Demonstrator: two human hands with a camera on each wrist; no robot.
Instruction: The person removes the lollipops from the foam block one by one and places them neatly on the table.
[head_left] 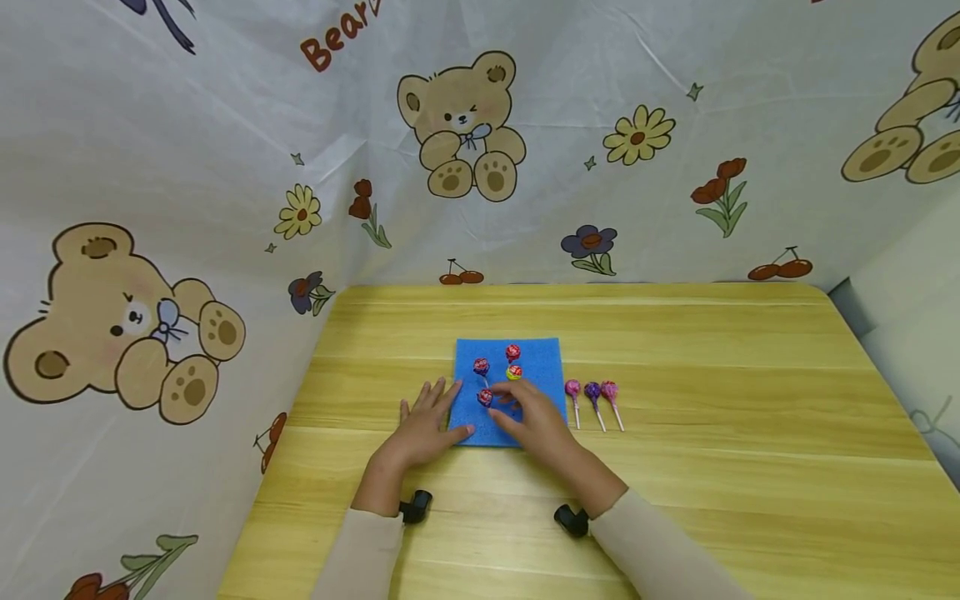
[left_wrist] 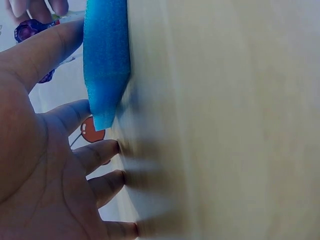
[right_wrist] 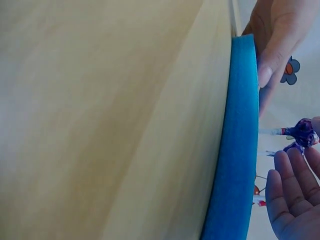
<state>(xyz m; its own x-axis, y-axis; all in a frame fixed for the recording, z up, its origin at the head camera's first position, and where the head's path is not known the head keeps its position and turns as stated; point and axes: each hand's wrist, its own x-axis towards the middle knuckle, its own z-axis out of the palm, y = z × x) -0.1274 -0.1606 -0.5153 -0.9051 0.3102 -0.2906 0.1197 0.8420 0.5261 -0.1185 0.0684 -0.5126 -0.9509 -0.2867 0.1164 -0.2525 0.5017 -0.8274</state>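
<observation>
A blue foam block (head_left: 536, 417) lies flat on the table with several wrapped lollipops standing upright in it by their sticks. My left hand (head_left: 423, 427) is spread at the block's left side, thumb over its front corner and index finger against its edge; the other fingertips touch the table. With thumb and index finger, my right hand (head_left: 536, 421) pinches the head of the nearest dark purple-and-red lollipop (head_left: 485, 397), its stick (right_wrist: 270, 132) down in the foam. Behind stand another dark lollipop (head_left: 481, 366), a red one (head_left: 513, 352) and a yellow-and-red one (head_left: 514, 372).
Right of the block lie a pink lollipop (head_left: 573, 388), a purple one (head_left: 592, 390) and another pink one (head_left: 610, 390), sticks toward me. The wooden table (head_left: 712, 483) meets a bear-print cloth (head_left: 540, 200) at the back and left.
</observation>
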